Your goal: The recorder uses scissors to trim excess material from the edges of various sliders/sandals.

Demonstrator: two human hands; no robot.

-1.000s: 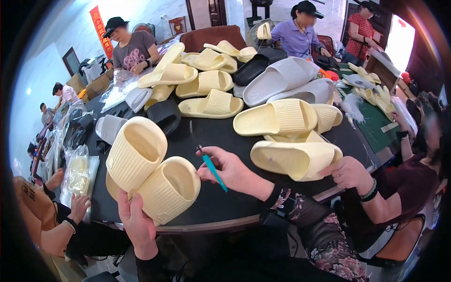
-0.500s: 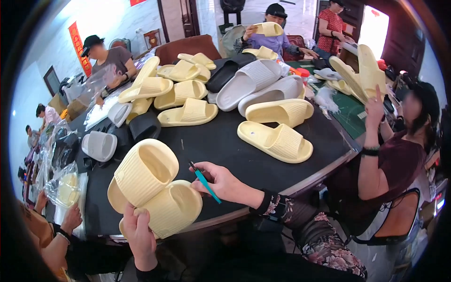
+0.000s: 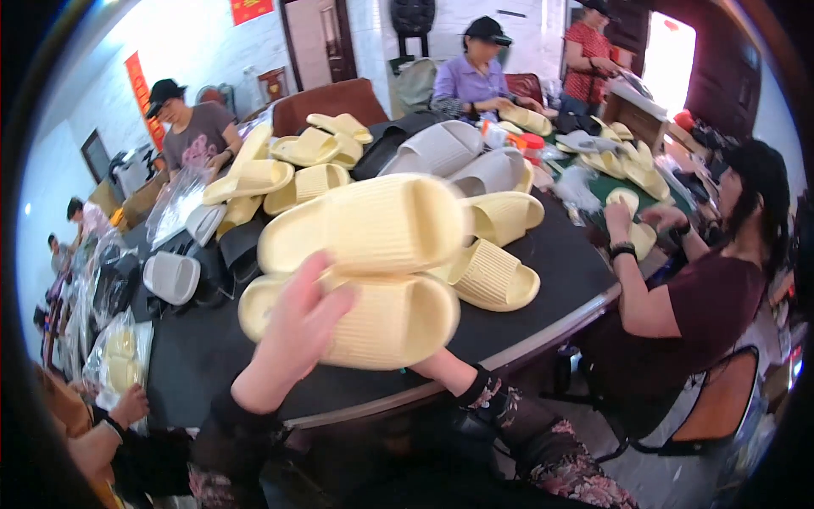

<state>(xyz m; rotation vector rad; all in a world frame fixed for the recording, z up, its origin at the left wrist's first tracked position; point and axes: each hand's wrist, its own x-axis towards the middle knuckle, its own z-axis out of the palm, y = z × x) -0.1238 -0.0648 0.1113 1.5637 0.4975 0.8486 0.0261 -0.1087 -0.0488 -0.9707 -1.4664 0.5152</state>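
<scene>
the pair of pale yellow slippers (image 3: pixel 365 271) is held up off the black tabletop (image 3: pixel 212 348), one stacked above the other, ribbed soles toward the camera. they look like moulded foam: light, a bit springy, thick enough to keep their shape, with a grooved surface that should not slip, so i would say a pinch across the edge or the heel end is grip enough. the left hand (image 3: pixel 298 327) is curled round the near end of the lower slipper, fingers spread over its sole, thumb hidden behind. the right hand is tucked behind the pair with only its wrist and patterned sleeve (image 3: pixel 500 407) showing, so i cannot tell how it is closed. more yellow and grey slippers lie across the tabletop beyond.
</scene>
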